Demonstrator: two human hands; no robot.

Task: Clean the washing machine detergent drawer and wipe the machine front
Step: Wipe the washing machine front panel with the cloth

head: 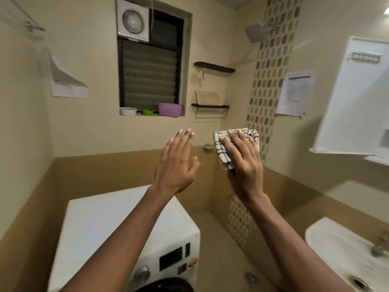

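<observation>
1. Hands raised in front of the wall: the left hand (176, 163) is held flat with the fingers straight and close together, palm away from the camera, holding nothing.
2. The right hand (245, 163) lies spread over a folded cloth (221, 148), fingers on its near side; the thumb is hidden, so how the cloth is gripped from behind cannot be told for sure.
3. The cloth is white with thin black check lines, soft and bunched into several layers, its edges showing above and to the left of the fingers.
4. The washing machine (117, 232) stands low in the view under the left forearm, which crosses its flat white top. Its front shows a round silver dial (143, 273), a dark display panel (171, 259) and the upper edge of the dark door; the detergent drawer is not clearly made out from this angle.
5. Well above, a louvred window (148, 79) with a white square exhaust fan (133, 20) sits in the beige wall; on its sill stand a white bowl (128, 111), a small green item (148, 112) and a purple tub (170, 109).
6. Two dark corner shelves (213, 67) hang to the right of the window, the lower one bearing a pale slatted tray (207, 98).
7. A strip of brown and cream mosaic tiles (271, 66) runs down the wall behind the cloth, with a square shower head (255, 33) near its top.
8. At the right are a printed paper notice (294, 92), a white cabinet (355, 98) and, below, a glossy white basin (345, 253) with a metal drain (359, 283).
</observation>
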